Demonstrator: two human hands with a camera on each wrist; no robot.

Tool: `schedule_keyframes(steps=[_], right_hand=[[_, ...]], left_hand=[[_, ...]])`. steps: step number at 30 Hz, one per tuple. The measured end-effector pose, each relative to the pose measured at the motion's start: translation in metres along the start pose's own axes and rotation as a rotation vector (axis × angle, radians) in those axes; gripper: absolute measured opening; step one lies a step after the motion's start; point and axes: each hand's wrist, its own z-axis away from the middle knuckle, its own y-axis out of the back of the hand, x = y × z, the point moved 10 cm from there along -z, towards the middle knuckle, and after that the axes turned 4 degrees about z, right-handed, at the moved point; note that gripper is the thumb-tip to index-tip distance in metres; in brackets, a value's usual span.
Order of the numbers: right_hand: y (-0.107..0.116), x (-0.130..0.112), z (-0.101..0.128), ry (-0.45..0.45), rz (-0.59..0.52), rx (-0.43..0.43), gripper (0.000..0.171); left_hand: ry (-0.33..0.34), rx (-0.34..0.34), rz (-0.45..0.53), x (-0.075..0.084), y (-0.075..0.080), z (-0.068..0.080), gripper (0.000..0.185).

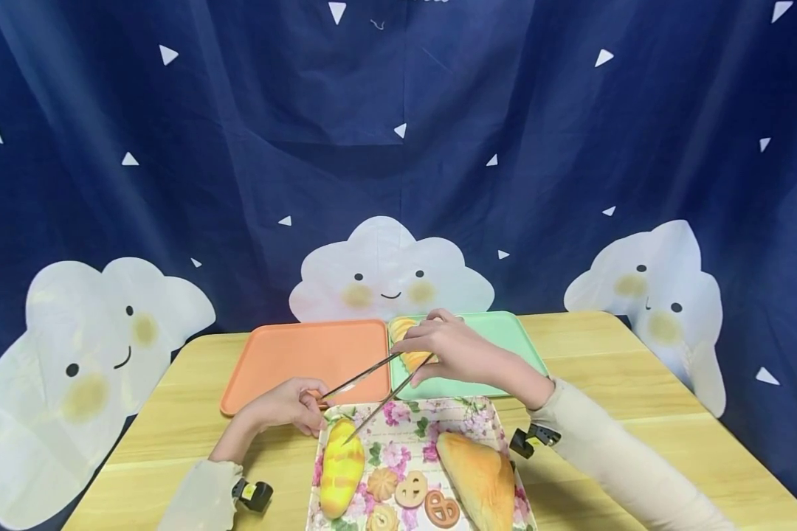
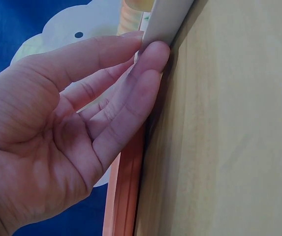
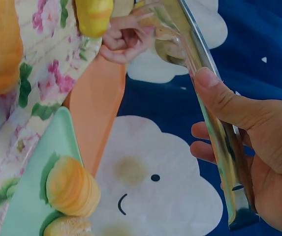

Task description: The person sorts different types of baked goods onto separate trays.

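On the floral tray (image 1: 505,431), loaves and cookies (image 1: 412,489) remained. Left hand (image 1: 285,404), fingers straight, pressed its corner. Right hand (image 1: 454,350), fingers curled round tongs (image 1: 372,402), reached the yellow loaf (image 1: 341,466). Two pastries (image 1: 408,346) already lay in the green tray (image 1: 505,332); the orange tray (image 1: 305,358) held nothing.

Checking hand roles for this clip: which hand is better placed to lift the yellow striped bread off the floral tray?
Probably the right hand: it grips the metal tongs, whose tips reach the yellow striped bread. The left hand only touches the floral tray corner.

Glossy metal tongs (image 3: 214,123) — matt wooden table (image 1: 637,413), smooth plastic trays (image 1: 305,354)
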Motion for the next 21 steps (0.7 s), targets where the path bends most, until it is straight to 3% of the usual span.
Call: schedule_keyframes(steps=[9, 21], right_hand=[[-0.015, -0.021, -0.011, 0.094, 0.084, -0.05, 0.056], [-0.039, -0.03, -0.025, 0.101, 0.061, -0.167, 0.053]], left_hand=[[0.01, 0.014, -0.034, 0.0, 0.002, -0.001, 0.034], [0.013, 0.021, -0.039, 0.0, 0.002, 0.0, 0.031]])
